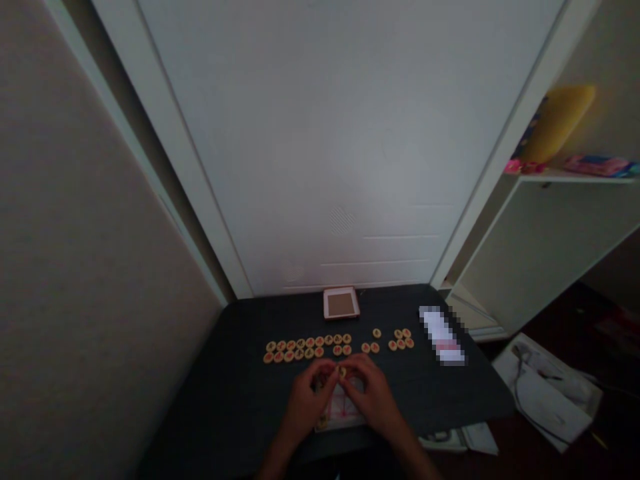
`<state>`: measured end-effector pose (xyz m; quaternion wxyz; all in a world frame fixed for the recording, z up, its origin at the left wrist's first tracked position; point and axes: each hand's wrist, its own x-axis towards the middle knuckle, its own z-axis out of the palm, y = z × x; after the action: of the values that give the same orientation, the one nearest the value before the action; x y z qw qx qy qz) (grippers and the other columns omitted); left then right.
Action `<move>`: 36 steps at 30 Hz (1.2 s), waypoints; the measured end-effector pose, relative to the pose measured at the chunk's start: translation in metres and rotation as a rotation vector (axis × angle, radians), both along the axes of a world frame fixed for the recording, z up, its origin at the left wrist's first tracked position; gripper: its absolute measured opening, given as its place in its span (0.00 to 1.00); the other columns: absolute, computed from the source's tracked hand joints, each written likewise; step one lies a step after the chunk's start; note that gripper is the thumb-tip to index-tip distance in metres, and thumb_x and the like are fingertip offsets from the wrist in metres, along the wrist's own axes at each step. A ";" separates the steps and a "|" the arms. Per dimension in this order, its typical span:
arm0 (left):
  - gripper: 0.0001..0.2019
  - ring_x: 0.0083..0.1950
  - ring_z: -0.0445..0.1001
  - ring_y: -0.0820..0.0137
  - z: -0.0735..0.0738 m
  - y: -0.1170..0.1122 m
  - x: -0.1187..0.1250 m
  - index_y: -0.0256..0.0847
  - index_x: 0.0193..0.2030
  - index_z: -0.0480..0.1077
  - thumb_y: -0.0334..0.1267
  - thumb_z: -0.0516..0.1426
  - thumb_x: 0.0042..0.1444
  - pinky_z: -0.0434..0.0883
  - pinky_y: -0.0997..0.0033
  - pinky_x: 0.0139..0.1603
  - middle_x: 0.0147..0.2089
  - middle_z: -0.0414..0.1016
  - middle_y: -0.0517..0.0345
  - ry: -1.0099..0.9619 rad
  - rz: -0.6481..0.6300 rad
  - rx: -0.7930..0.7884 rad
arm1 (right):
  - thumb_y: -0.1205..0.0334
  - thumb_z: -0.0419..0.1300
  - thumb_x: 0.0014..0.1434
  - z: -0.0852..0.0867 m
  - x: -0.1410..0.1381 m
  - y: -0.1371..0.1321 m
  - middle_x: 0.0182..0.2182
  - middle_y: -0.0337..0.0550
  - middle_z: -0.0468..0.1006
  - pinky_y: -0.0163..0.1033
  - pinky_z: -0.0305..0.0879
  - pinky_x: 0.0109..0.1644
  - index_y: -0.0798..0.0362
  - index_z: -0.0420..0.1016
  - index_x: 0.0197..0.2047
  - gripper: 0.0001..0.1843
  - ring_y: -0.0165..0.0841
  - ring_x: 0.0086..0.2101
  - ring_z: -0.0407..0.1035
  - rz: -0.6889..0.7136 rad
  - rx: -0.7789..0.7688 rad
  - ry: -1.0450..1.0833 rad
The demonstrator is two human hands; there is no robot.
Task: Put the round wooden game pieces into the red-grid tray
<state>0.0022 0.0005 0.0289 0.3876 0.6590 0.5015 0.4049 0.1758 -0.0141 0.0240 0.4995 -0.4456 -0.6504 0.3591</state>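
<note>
Fingertips of my left hand and my right hand meet above the near part of the table, both closed around a small round Chinese chess piece. Beneath them lies a pale board or box with pink-red markings, partly covered by my hands. More pieces show at its left edge. Just beyond my hands, round chess pieces with red or dark characters form two rows across the table. Gaps break the rows toward the right, where a lone piece and a small group lie.
A shallow open box stands at the back of the dark table. A blurred-out phone-like object lies at the right. White panels rise behind the table. Right of it are a shelf and a white box with a cable.
</note>
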 end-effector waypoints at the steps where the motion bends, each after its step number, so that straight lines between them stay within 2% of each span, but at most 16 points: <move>1: 0.13 0.40 0.80 0.62 0.002 -0.001 0.000 0.43 0.42 0.77 0.48 0.58 0.59 0.76 0.66 0.44 0.38 0.84 0.55 0.009 0.000 -0.006 | 0.57 0.63 0.62 0.000 0.001 0.000 0.44 0.45 0.78 0.42 0.74 0.49 0.47 0.79 0.46 0.09 0.37 0.44 0.75 0.017 -0.024 0.027; 5: 0.14 0.44 0.81 0.61 0.008 -0.004 -0.001 0.46 0.44 0.79 0.49 0.57 0.59 0.76 0.63 0.48 0.43 0.84 0.54 0.057 -0.037 -0.012 | 0.53 0.65 0.60 -0.004 0.005 0.000 0.42 0.44 0.80 0.43 0.75 0.47 0.47 0.79 0.45 0.12 0.38 0.42 0.77 0.096 -0.129 0.136; 9: 0.14 0.51 0.78 0.60 0.008 -0.007 -0.005 0.48 0.49 0.79 0.47 0.56 0.62 0.74 0.60 0.55 0.49 0.82 0.53 0.076 -0.100 0.027 | 0.51 0.67 0.58 -0.009 0.010 0.001 0.42 0.46 0.81 0.46 0.74 0.48 0.48 0.79 0.47 0.16 0.41 0.43 0.77 0.111 -0.172 0.205; 11: 0.13 0.51 0.78 0.60 0.004 -0.006 -0.009 0.49 0.48 0.78 0.46 0.56 0.63 0.73 0.59 0.56 0.48 0.82 0.53 0.104 -0.102 0.054 | 0.49 0.67 0.57 -0.010 0.013 0.003 0.40 0.45 0.82 0.47 0.74 0.48 0.49 0.79 0.46 0.17 0.41 0.42 0.77 0.102 -0.206 0.208; 14: 0.11 0.52 0.76 0.59 -0.007 -0.004 -0.016 0.49 0.46 0.78 0.44 0.56 0.63 0.72 0.56 0.57 0.47 0.81 0.53 0.155 -0.021 0.152 | 0.46 0.66 0.57 -0.016 0.021 0.005 0.38 0.45 0.82 0.45 0.74 0.46 0.49 0.79 0.44 0.18 0.41 0.40 0.77 0.034 -0.270 0.216; 18: 0.09 0.55 0.74 0.58 -0.026 -0.002 -0.027 0.48 0.45 0.77 0.42 0.56 0.64 0.70 0.53 0.59 0.50 0.78 0.51 0.228 0.065 0.259 | 0.42 0.65 0.57 -0.034 0.030 0.007 0.35 0.45 0.82 0.43 0.73 0.41 0.51 0.79 0.41 0.20 0.40 0.36 0.76 -0.127 -0.298 0.252; 21: 0.09 0.57 0.72 0.58 -0.035 -0.002 -0.029 0.48 0.46 0.77 0.41 0.56 0.64 0.70 0.53 0.61 0.52 0.76 0.51 0.277 0.077 0.278 | 0.40 0.65 0.56 -0.048 0.033 0.008 0.34 0.45 0.81 0.42 0.73 0.38 0.51 0.79 0.40 0.22 0.41 0.34 0.76 -0.166 -0.306 0.259; 27: 0.10 0.59 0.71 0.59 -0.042 -0.002 -0.028 0.48 0.48 0.77 0.41 0.55 0.64 0.70 0.53 0.62 0.55 0.75 0.52 0.329 0.087 0.291 | 0.39 0.63 0.57 -0.055 0.035 0.006 0.33 0.45 0.81 0.42 0.73 0.36 0.51 0.78 0.46 0.25 0.39 0.30 0.75 -0.222 -0.281 0.260; 32: 0.10 0.58 0.74 0.59 -0.047 0.000 -0.029 0.47 0.47 0.77 0.41 0.55 0.64 0.71 0.53 0.61 0.55 0.76 0.51 0.328 0.080 0.279 | 0.40 0.64 0.56 -0.053 0.036 0.006 0.38 0.47 0.81 0.43 0.74 0.41 0.51 0.79 0.45 0.24 0.40 0.35 0.77 -0.198 -0.230 0.243; 36: 0.10 0.57 0.75 0.59 -0.049 0.002 -0.031 0.46 0.47 0.77 0.39 0.55 0.64 0.73 0.53 0.59 0.55 0.77 0.51 0.305 0.073 0.298 | 0.41 0.66 0.55 -0.055 0.036 0.005 0.32 0.43 0.80 0.41 0.73 0.40 0.52 0.77 0.47 0.25 0.40 0.35 0.77 -0.174 -0.262 0.262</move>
<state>-0.0284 0.0024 -0.0200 0.1907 0.7441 0.5125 0.3839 0.2114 -0.0091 -0.0307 0.5468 -0.5108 -0.4864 0.4510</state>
